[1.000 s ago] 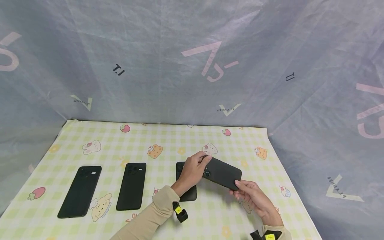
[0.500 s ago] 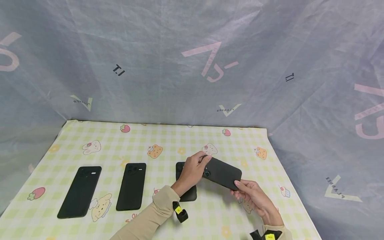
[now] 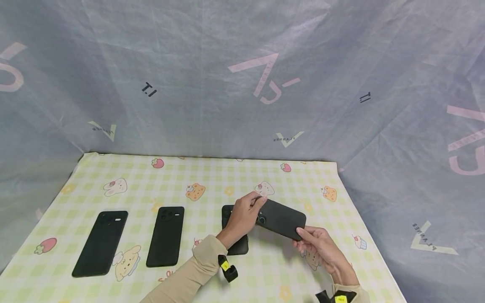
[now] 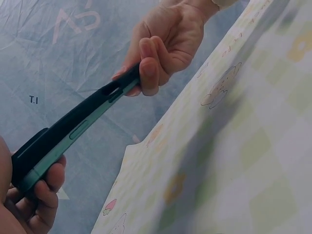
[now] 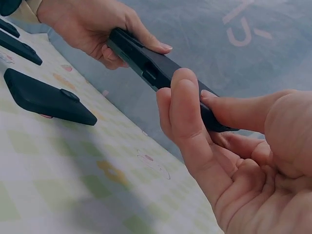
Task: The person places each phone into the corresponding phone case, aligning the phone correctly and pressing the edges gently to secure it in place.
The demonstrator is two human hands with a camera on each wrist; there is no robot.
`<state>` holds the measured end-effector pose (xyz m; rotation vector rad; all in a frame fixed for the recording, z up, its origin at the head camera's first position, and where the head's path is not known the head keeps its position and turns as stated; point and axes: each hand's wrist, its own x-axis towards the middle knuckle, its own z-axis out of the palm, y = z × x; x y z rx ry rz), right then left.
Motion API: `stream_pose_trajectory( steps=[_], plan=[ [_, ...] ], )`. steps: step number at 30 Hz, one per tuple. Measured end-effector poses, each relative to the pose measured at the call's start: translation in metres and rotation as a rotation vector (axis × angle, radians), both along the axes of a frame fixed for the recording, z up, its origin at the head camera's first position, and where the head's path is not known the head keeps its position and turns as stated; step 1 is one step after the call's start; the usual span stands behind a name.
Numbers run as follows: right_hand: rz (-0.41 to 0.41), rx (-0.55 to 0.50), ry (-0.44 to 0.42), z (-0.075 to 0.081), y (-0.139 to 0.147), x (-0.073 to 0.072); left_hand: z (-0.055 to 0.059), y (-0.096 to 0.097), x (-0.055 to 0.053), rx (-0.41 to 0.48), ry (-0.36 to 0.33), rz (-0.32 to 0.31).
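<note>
Between my two hands is a phone in a black case (image 3: 282, 216), held aslant above the table with its camera end to the left. My left hand (image 3: 242, 214) grips that camera end, thumb on the back. At the opposite end, my right hand (image 3: 320, 248) pinches a corner between thumb and fingers. From the left wrist view, the phone's greenish side frame (image 4: 80, 129) shows along the black case. Under my left wrist lies another black phone (image 3: 238, 246), partly hidden by that hand.
Two more black phones lie face down on the left, one at the far left (image 3: 100, 244) and one nearer the middle (image 3: 166, 235). A green checked tablecloth (image 3: 227, 172) with cartoon prints covers the table. Grey-blue fabric (image 3: 197, 84) hangs behind and at both sides.
</note>
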<state>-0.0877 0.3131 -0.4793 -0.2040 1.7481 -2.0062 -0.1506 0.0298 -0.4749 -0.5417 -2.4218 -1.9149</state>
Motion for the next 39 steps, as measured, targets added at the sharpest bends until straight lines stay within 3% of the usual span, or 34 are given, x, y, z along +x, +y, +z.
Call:
stream_pose_trajectory(
  steps=[8,18,24,39],
  plan=[
    [-0.066,0.102,0.038,0.0,-0.005,0.0,0.002,0.001,0.0,0.012,-0.01,0.018],
    [-0.082,0.064,0.072,-0.002,-0.005,0.001,-0.001,0.008,-0.002,0.017,-0.072,0.067],
    [-0.135,0.086,0.086,-0.003,-0.003,0.002,-0.003,0.011,-0.001,0.046,-0.105,0.054],
    [-0.157,0.12,0.088,-0.003,0.001,0.004,-0.002,0.017,-0.003,0.038,-0.152,0.056]
  ],
)
